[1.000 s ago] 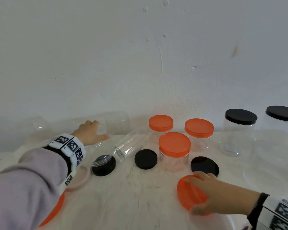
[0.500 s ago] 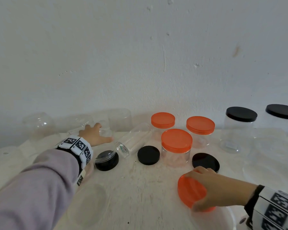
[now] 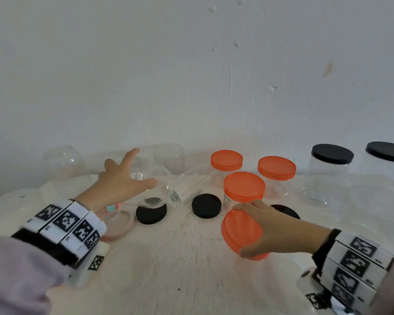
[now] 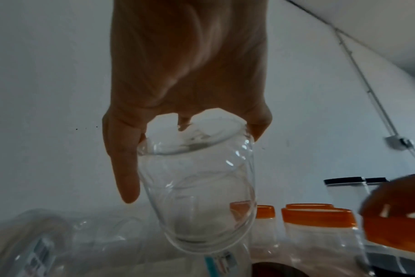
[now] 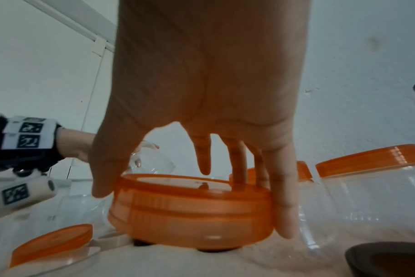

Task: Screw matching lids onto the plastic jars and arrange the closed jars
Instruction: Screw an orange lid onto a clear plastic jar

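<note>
left hand (image 3: 121, 185) has lifted clear jar (image 4: 197, 196) off the tabletop (image 3: 191, 258), grip around its base | right hand (image 3: 268, 230) still clasps raised orange lid (image 5: 190, 211) | jar labels unreadable

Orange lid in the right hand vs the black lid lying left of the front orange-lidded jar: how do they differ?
1. Colour: the orange lid is translucent orange; the black lid is opaque black.
2. Size: the orange lid looks clearly wider than the black lid.
3. State: the right hand grips the orange lid by its rim, tilted and off the table; the black lid lies flat on the table, untouched.
Shared: both are round screw lids not yet on a jar.
</note>
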